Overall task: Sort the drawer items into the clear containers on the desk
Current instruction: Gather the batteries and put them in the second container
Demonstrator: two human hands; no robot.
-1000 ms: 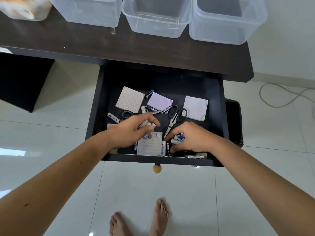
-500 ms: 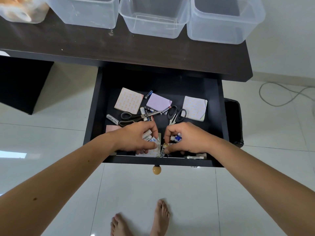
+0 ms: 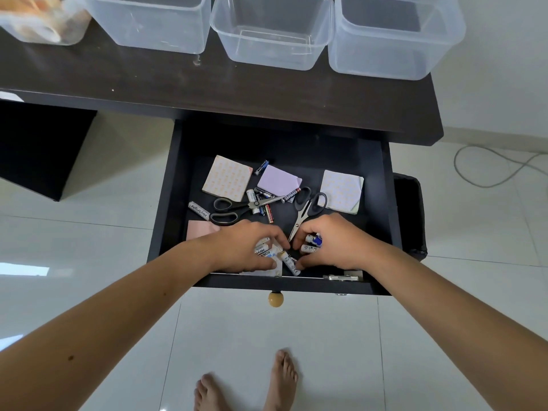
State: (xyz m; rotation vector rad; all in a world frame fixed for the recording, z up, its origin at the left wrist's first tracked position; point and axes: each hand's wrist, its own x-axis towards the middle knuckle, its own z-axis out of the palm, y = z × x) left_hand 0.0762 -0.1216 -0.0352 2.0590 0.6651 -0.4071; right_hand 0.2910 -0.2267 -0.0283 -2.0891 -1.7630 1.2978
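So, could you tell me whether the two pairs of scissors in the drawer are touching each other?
Apart. The head view shows bare drawer floor between the left scissors and the right scissors.

The four clear containers (image 3: pixel 271 34) are cut off by the top edge, and the leftmost one's contents are only an orange-and-white blur. The left hand (image 3: pixel 246 247) covers most of a patterned notepad (image 3: pixel 274 266) and part of a pink pad (image 3: pixel 201 228). How many batteries (image 3: pixel 311 243) the right hand (image 3: pixel 335 243) holds cannot be told, and the labels of the loose ones farther back are too small to read.
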